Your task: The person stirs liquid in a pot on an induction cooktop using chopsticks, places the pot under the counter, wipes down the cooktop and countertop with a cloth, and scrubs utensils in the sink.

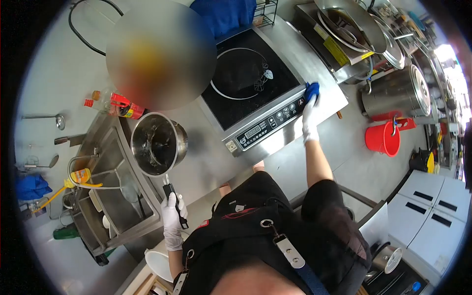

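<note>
My left hand (pixel 172 219), in a white glove, is wrapped round the black handle of a steel saucepan (pixel 181 140). The pan's shiny inside faces up, over the counter beside the sink's edge. My right hand (pixel 309 118), also white-gloved, grips a bunched blue cloth (pixel 312 91). It presses the cloth at the front right corner of an induction cooker (pixel 260 78), just right of the button panel (pixel 270 122). The cooker has a black glass top with a white ring. My right fingertips are partly hidden by the cloth.
A double sink (pixel 118 167) with a hose and yellow bottle (pixel 81 176) lies at left. Sauce bottles (pixel 115 104) stand behind the saucepan. A wok (pixel 351 27), a large steel pot (pixel 396 91) and a red bucket (pixel 382 139) are at right. A blurred round patch covers the back.
</note>
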